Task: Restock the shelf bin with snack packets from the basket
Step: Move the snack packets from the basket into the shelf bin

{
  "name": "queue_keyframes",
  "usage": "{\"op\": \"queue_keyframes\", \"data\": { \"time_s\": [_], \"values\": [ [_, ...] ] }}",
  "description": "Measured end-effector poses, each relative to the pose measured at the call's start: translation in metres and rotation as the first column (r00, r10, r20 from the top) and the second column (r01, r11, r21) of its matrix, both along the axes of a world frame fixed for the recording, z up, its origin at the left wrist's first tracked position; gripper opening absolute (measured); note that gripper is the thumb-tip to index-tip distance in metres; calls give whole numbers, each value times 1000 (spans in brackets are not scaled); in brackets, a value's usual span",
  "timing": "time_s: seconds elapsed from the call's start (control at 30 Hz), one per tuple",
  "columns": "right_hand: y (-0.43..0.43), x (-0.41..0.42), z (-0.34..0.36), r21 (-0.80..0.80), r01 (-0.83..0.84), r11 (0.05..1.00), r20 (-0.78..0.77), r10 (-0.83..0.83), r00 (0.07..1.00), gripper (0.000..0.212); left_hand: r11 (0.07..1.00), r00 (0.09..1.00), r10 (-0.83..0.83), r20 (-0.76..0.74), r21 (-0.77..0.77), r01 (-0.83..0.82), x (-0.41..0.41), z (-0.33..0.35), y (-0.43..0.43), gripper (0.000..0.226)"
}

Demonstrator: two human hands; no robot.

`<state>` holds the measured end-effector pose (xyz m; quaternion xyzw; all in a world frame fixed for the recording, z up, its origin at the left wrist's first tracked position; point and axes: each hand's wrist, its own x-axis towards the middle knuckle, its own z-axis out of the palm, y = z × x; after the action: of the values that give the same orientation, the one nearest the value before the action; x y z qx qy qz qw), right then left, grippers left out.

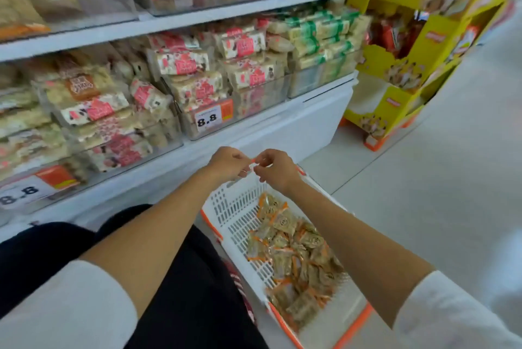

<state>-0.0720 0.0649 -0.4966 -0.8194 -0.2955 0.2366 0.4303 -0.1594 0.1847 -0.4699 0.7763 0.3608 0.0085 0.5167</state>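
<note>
The person crouched in front of a store shelf [180,23], with both bare forearms stretched forward over a white basket [234,207] with orange trim that stood on the pale floor [423,179] just beside the shelf base. The left hand [228,163] and the right hand [275,169] met above the far end of the basket, fingers curled in and fingertips nearly touching. Between them they pinched a small orange item [252,163], too small and blurred to make out further. The snack packets [296,252], brownish with orange edges, lay in a loose heap along the basket's bottom, mostly toward its near and right side, with the slotted left wall bare. On the lowest shelf stood clear bins. The middle bin [260,100] was heaped with pale packets bearing pink labels and carried a price tag [209,119] reading 8.8. A second bin [127,162] to its left held similar packets, and one to the right held green-banded ones. A yellow cardboard display stand [409,66] stood at the end of the shelf. White sleeves [70,306] were pushed up near the elbows, and dark trousers [183,292] covered the knees below the left arm.
</note>
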Motion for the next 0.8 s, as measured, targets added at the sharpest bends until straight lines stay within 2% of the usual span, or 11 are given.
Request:
{"op": "queue_keyframes", "data": {
  "time_s": [0.23,0.4,0.5,0.57,0.67,0.73,0.8],
  "values": [
    [-57,1,-127,-293,-2,956,-147,-42,988,5,994,975,-49,-215,-102,28,-3,-99,-36,18],
    [-92,-4,-206,-565,-148,812,-217,27,976,26,990,933,-126,-337,-103,97,-13,-149,-32,23],
    [-100,-12,-240,-672,-263,692,-262,110,959,39,991,934,-117,-337,-96,90,-12,-164,-29,22],
    [-104,-21,-262,-708,-304,637,-261,163,951,46,994,948,-77,-308,-103,47,-11,-171,-30,22],
    [-108,-30,-289,-753,-436,493,-325,297,898,77,986,942,-109,-318,-153,63,-14,-180,-39,22],
    [-104,-36,-305,-701,-482,525,-366,316,875,93,981,937,-97,-336,-190,33,-14,-188,-38,22],
    [-102,-42,-308,-670,-489,559,-375,314,872,99,971,944,-38,-327,-234,-42,-12,-194,-34,18]
  ]
}}
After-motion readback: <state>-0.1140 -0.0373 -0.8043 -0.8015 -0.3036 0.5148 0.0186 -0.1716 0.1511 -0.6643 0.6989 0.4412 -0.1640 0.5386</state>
